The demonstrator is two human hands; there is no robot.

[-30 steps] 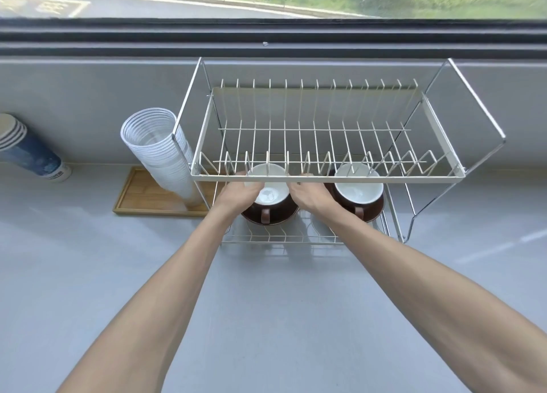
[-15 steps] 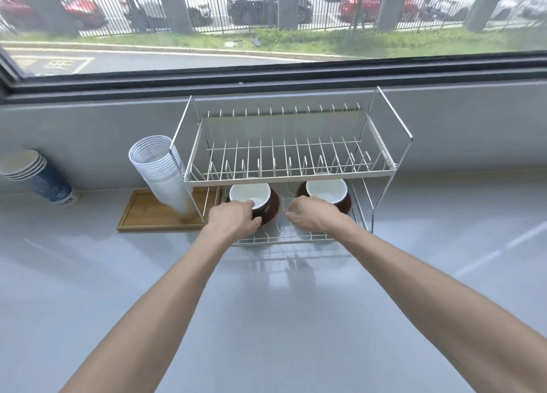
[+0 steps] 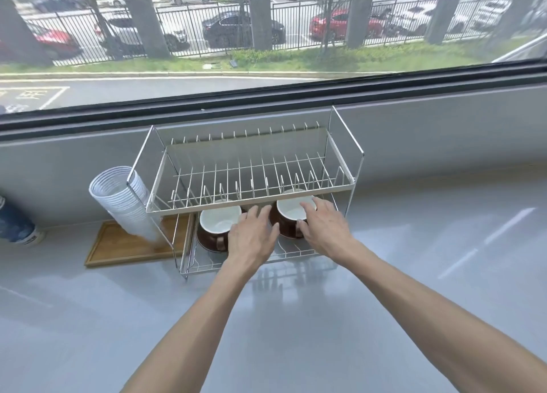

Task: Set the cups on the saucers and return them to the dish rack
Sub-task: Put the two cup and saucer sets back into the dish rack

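A white wire dish rack with two tiers stands on the grey counter by the window. Its lower tier holds two brown cups with white insides. The left cup sits on a brown saucer, handle facing me. My right hand is on the right cup, thumb on its front wall and fingers over its rim. My left hand hovers between the two cups with fingers spread, its fingertips at the right cup's left side. The right cup's saucer is hidden.
A tilted stack of clear plastic cups leans on a wooden tray just left of the rack. Blue paper cups lie at the far left. The upper tier's front bar overhangs the cups. Grey counter stretches right and towards me.
Both hands have shifted right, from the left cup to the right cup. The left hand let go of the left cup. The view has pulled back and tilted up.
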